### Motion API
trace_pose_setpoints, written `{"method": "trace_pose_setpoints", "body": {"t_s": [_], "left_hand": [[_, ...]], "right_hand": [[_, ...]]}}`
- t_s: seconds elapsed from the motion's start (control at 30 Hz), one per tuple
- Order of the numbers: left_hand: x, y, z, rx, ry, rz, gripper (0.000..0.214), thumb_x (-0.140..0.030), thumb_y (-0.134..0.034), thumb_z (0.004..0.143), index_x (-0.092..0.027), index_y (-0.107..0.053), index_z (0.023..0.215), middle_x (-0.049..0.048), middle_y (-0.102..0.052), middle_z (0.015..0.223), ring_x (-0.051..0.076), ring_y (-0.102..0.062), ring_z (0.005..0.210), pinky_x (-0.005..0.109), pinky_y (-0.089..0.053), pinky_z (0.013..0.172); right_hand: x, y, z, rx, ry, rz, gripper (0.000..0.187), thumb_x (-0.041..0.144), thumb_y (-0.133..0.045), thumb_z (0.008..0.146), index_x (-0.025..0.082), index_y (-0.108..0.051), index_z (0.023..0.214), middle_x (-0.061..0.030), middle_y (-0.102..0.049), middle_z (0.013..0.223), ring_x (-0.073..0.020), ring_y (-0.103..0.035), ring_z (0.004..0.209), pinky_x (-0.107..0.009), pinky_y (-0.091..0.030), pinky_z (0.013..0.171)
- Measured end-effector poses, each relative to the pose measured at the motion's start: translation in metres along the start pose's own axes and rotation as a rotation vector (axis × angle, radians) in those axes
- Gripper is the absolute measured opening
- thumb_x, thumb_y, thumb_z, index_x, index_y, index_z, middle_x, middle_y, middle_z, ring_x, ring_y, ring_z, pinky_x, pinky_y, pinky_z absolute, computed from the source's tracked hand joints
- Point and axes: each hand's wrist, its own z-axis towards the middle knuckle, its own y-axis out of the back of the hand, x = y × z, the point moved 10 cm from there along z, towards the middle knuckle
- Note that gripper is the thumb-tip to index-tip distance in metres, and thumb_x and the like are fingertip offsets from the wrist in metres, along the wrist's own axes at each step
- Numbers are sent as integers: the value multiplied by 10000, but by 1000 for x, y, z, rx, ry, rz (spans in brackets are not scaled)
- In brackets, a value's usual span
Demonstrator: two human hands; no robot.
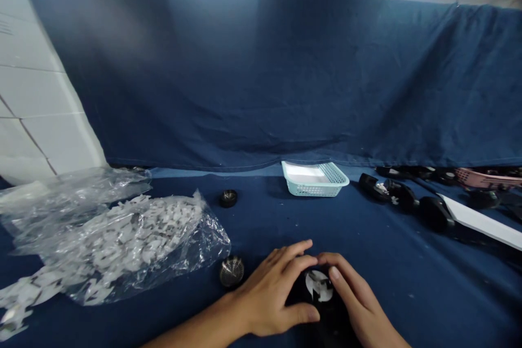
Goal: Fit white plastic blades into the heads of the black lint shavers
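A black round housing (331, 322) lies on the blue cloth in front of me, with a thin white cut-out piece (319, 286) on its top. My left hand (274, 294) reaches over its left side, thumb and fingers spread apart; its fingertips are close to the far rim. Around the right side curls my right hand (358, 296), its thumb and index finger at the rim beside the white piece. Both hands cover part of the housing's outline. Left of my left hand sits a small dark cap with a perforated metal face (231, 271).
A clear plastic bag (207, 239) spills many white flat pieces (141, 234) on the left. Farther back are another small black round part (228, 198) and a light-blue basket (315, 191). Black parts (435, 213), a white strip (485, 222) and a pink basket (485, 179) lie right.
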Motion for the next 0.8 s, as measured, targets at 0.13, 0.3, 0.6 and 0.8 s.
{"method": "trace_pose_setpoints", "body": {"t_s": [0.13,0.3,0.6,0.8], "left_hand": [[-7,7,-4,-130,-86,66,521,-526,-573,886,-250,-378,1283,137,-373,1467,306,-435,1302,511,-403,1047],[-14,8,-5,-171,-121,107,318,-450,-592,897,-259,-484,1127,96,-403,1436,270,-516,1190,469,-442,993],[-7,7,-2,-111,-48,37,389,-474,-622,866,-268,-500,1172,84,-401,1437,271,-531,1152,479,-435,1001],[-6,3,0,-35,-18,12,528,-536,-655,820,-263,-482,1239,94,-386,1463,308,-514,1201,524,-414,1029]], "right_hand": [[8,6,-2,-40,85,-17,277,411,-433,968,293,-680,924,-22,-650,1130,-188,-587,1114,-246,-453,967],[8,1,-4,17,106,-66,306,357,-393,988,272,-673,895,-37,-610,1137,-192,-578,1101,-255,-449,931],[19,1,-4,25,152,-55,319,325,-369,998,254,-670,923,-43,-657,999,-194,-621,991,-264,-468,886],[16,1,-6,25,132,-50,314,348,-377,990,247,-652,875,-51,-667,1009,-213,-619,991,-275,-475,873]]}}
